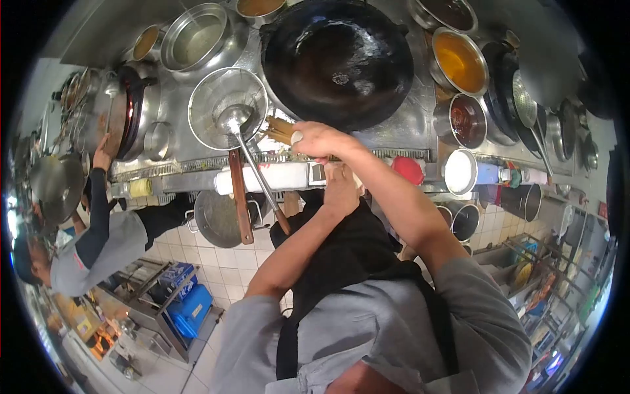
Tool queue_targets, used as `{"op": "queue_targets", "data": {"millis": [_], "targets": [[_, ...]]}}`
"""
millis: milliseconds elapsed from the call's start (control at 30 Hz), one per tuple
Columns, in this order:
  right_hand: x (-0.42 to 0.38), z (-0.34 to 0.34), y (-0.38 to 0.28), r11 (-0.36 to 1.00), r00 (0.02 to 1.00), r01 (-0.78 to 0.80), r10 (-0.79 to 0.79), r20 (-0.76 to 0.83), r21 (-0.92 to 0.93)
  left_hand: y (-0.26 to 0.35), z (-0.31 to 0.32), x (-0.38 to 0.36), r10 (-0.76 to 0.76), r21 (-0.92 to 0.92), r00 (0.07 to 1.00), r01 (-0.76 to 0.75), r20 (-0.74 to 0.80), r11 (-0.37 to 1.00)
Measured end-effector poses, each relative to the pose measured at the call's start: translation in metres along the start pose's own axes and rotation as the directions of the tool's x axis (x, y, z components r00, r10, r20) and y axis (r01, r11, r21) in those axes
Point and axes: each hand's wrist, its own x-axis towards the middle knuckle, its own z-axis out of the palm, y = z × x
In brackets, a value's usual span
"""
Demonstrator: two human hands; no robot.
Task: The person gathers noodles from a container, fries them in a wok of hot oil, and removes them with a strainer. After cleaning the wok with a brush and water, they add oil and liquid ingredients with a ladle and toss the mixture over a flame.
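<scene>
Operator: Brush location, quick?

Annotator: Your right hand point(321, 141) is clamped on the bamboo brush point(279, 129). The bundle sticks out of your fist toward your left, with its long axis roughly level across the stove top. The tips sit in the gap between the strainer point(226, 108) and the wok point(338, 59). The wok rim is just beyond your knuckles, ahead and slightly right.

Operator: Other hand?

Annotator: Your left hand point(341, 187) is lower, at the front edge of the counter point(282, 177), beneath your right forearm. I can't tell whether its fingers are curled or flat, since only the back shows. It's well short of the wok, so your right hand is the nearer one by far.

Operator: Containers?

Annotator: The wok is dark and looks empty apart from a wet sheen in the middle. The strainer holds a ladle point(233, 118) bowl-down. The ladle's thin shaft and the wooden handle point(239, 197) both run back toward you over the counter edge. The steel pot point(197, 39) at far left of the wok holds pale liquid. Right of the wok there's an orange sauce pot point(459, 62), then a dark red sauce bowl point(467, 120), then a white-filled tub point(459, 172) nearest you. A red lid point(408, 169) sits just beside that tub, on the counter.

Operator: Anyone else?

Annotator: A co-worker's hand point(102, 154) is on the next burner, far to your left and well apart from yours.
</scene>
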Motion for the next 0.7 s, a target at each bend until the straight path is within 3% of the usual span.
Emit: {"op": "queue_targets", "data": {"millis": [67, 100, 200, 300, 400, 433, 533, 567, 667, 700], "targets": [[-0.010, -0.005, 0.009, 0.997, 0.997, 0.068, -0.065, -0.052, 0.044, 0.011, 0.015, 0.021, 0.026, 0.087, 0.975, -0.007, -0.223, 0.996], [-0.017, -0.011, 0.009, 0.999, 0.999, 0.035, -0.035, 0.006, 0.020, 0.012, 0.022, 0.033, 0.054, 0.139, 0.954, -0.013, -0.296, 0.990], [-0.001, 0.003, 0.041, 0.992, 0.983, 0.116, -0.108, -0.146, 0.050, 0.001, 0.045, 0.044, 0.104, 0.251, 0.964, -0.041, -0.243, 0.967], [0.006, 0.005, 0.049, 0.987, 0.982, 0.163, -0.162, -0.096, 0.010, 0.005, 0.040, 0.041, 0.006, 0.280, 0.977, 0.055, -0.211, 0.958], [0.005, 0.004, 0.048, 0.980, 0.973, 0.195, -0.197, -0.120, -0.028, 0.014, 0.032, 0.032, 0.009, 0.442, 0.975, 0.093, -0.224, 0.892], [0.003, 0.007, 0.044, 0.980, 0.974, 0.194, -0.198, -0.111, -0.044, 0.014, 0.038, 0.039, -0.046, 0.495, 0.988, 0.114, -0.148, 0.861], [-0.019, 0.001, 0.016, 0.994, 0.995, 0.097, -0.098, -0.019, -0.051, 0.016, 0.029, 0.028, -0.119, 0.363, 0.963, 0.203, -0.242, 0.909], [-0.034, -0.004, -0.001, 0.999, 0.999, 0.024, -0.023, 0.037, -0.026, 0.016, 0.016, 0.006, -0.068, 0.222, 0.949, 0.141, -0.307, 0.965], [-0.009, 0.014, 0.026, 0.968, 0.972, 0.185, -0.206, -0.115, -0.167, 0.021, -0.091, -0.065, -0.209, -0.100, 0.948, 0.190, -0.241, 0.977], [-0.006, 0.018, 0.031, 0.946, 0.947, 0.232, -0.273, -0.168, -0.229, -0.019, -0.075, -0.085, -0.332, -0.254, 0.777, 0.228, -0.534, 0.940]]}}
